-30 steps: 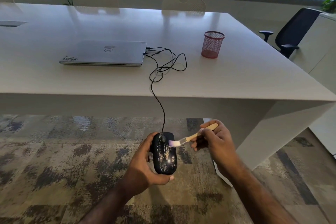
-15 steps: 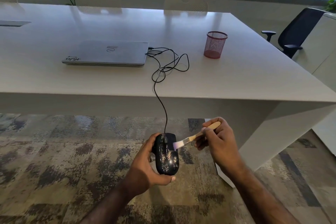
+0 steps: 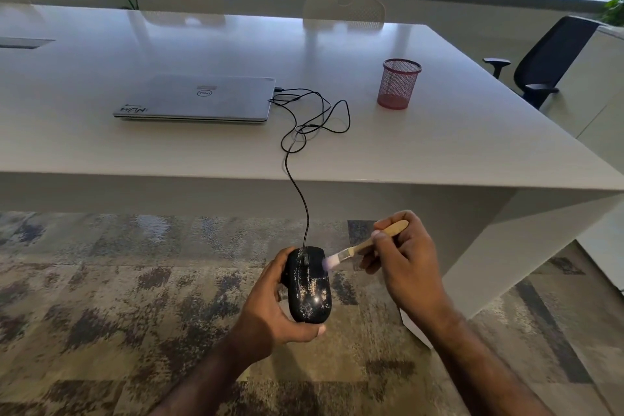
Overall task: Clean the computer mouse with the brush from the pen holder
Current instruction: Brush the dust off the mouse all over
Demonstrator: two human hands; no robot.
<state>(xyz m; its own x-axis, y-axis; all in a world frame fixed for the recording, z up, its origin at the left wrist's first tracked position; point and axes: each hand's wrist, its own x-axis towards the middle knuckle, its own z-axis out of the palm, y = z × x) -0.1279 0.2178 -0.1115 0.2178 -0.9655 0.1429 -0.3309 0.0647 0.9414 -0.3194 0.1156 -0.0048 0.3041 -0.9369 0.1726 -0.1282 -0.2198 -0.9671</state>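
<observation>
Clearly the cleaning is under way but not done: the black computer mouse (image 3: 309, 284) carries pale dusty streaks over most of its back — thickest toward the end nearest the person. It is held in the air over the carpet, well below and in front of the tabletop (image 3: 439, 145) edge, its cable (image 3: 297, 186) running up over that edge. The left hand (image 3: 270, 311) cradles it, grip closed around its left side and rear. The right hand (image 3: 405, 267) is closed on the wooden handle of the brush (image 3: 358, 248), whose pale bristles touch the mouse's upper right edge, near the cable end. Beyond the mouse, on the tabletop, stands the red mesh pen holder (image 3: 398, 84), seemingly with nothing in it — the fetching step looks finished. Compared with half a second ago, the bristles sit slightly farther toward the mouse's right edge; the left hand's hold looks unchanged.
</observation>
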